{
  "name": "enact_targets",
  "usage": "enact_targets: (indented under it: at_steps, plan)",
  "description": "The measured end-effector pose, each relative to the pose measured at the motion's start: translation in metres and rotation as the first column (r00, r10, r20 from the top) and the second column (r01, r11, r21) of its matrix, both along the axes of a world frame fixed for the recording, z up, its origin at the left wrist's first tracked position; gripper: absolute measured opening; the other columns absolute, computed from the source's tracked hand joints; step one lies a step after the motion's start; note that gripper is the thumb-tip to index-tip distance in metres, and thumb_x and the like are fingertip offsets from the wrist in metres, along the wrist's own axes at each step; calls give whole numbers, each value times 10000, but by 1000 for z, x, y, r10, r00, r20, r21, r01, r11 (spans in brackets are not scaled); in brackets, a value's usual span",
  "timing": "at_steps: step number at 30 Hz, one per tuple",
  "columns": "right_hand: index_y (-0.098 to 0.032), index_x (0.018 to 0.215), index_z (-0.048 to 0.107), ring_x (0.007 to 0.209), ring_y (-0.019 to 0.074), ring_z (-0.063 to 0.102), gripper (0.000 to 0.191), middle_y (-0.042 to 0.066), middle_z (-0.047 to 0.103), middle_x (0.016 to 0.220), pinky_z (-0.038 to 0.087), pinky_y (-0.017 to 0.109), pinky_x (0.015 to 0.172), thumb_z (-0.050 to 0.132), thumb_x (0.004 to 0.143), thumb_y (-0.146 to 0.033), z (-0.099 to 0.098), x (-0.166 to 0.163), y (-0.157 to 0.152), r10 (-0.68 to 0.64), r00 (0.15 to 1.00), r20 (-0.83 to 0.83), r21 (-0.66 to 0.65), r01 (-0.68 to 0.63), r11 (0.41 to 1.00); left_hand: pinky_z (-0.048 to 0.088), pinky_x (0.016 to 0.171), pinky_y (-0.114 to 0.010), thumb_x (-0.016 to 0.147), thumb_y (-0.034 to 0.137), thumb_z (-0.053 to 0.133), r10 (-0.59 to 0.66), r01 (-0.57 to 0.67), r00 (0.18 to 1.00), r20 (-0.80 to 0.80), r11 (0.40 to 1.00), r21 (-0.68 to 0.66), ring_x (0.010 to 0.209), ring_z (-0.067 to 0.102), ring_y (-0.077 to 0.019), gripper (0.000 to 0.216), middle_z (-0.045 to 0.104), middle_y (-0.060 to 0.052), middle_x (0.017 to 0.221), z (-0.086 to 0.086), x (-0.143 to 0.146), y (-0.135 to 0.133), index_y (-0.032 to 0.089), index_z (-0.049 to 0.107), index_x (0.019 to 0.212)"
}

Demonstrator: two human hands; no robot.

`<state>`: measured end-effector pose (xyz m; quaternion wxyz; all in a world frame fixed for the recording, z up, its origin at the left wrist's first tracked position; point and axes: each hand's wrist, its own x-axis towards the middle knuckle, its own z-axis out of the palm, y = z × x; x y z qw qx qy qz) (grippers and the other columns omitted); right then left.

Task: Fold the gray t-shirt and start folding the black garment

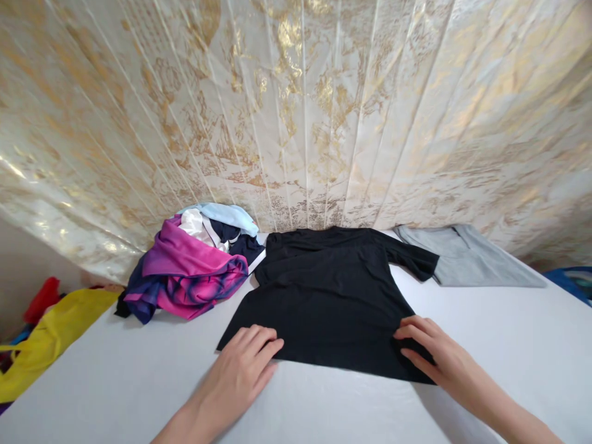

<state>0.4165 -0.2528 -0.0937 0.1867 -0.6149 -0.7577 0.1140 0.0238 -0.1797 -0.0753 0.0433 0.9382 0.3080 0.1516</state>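
Observation:
A black T-shirt (328,290) lies spread flat on the white table (509,333), its hem towards me. My left hand (243,364) rests palm down on the hem's left corner, fingers stretched out and close together. My right hand (432,351) lies on the hem's right corner, fingers extended and slightly spread. Neither hand holds anything. The shirt's left sleeve is folded in; its right sleeve (414,258) sticks out.
A heap of pink, purple, navy and light blue clothes (192,268) sits at the left rear. A folded grey garment (467,256) lies at the right rear. A gold-patterned curtain (296,111) hangs behind. Yellow and red cloth (46,333) lies off the table's left edge.

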Motion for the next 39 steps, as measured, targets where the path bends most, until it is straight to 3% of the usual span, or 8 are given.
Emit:
enact_targets:
  at_steps: [5,9,14,19,25,29,35,39]
  plan:
    - [-243,1058,574,1004,208,576,203,71,570,1085,491,355,862,475,885,-204,17,-14,51,53,999,8,10,-53,999,440,848,-357,912,191,529,-169,171,985,33,978,-116,966,546,-202,157,618,-35,1082,6,60,-19,211,592,1054]
    - [-205,1015,572,914,194,577,177,55,581,991,486,317,793,559,839,-194,16,-28,97,46,998,52,76,-50,996,423,913,-382,908,273,552,-215,220,975,55,965,-142,1046,544,-218,258,616,-52,1187,-1,89,-27,206,561,1157]
    - [-199,776,582,808,163,563,99,15,588,800,436,252,699,535,845,-145,12,-42,128,51,991,127,83,-62,995,376,1015,-420,899,428,560,-210,208,978,3,963,-172,1254,462,-264,505,491,-99,1405,-13,94,-25,179,472,1330]
    - [-192,797,569,737,136,575,134,17,585,838,412,224,625,473,884,-159,7,-43,138,-7,990,139,72,-3,997,350,1045,-439,915,486,514,-238,228,971,-29,953,-202,1339,377,-275,566,387,-117,1481,-18,90,-23,162,435,1372]
    - [-199,955,552,864,171,613,142,46,612,944,474,271,725,433,889,-156,9,-42,124,-20,998,55,91,15,996,336,1053,-437,888,470,566,-144,134,989,-23,960,-248,1252,459,-282,585,495,-123,1393,-15,94,-23,167,436,1371]
    - [-181,1132,493,1047,201,589,234,127,576,1167,481,342,857,382,928,-206,-2,-46,81,-65,997,-31,195,70,978,315,1076,-465,890,530,531,-162,155,987,-11,963,-222,1347,348,-298,686,368,-137,1487,-20,98,-20,174,338,1443]
    - [-229,1432,335,1379,258,334,543,122,381,1493,344,475,1045,414,945,-457,-37,-6,35,-85,970,227,183,44,982,222,1128,-487,930,605,375,-260,228,964,-63,922,-313,1424,210,-273,732,203,-117,1552,-22,99,-19,163,222,1493]
    - [-261,1510,179,1418,233,250,641,89,281,1544,316,447,1074,389,949,-488,-36,11,28,-27,955,297,165,-23,986,219,1132,-439,937,613,343,-316,279,947,-58,898,-339,1428,201,-261,727,182,-102,1556,-21,100,-25,186,187,1505]
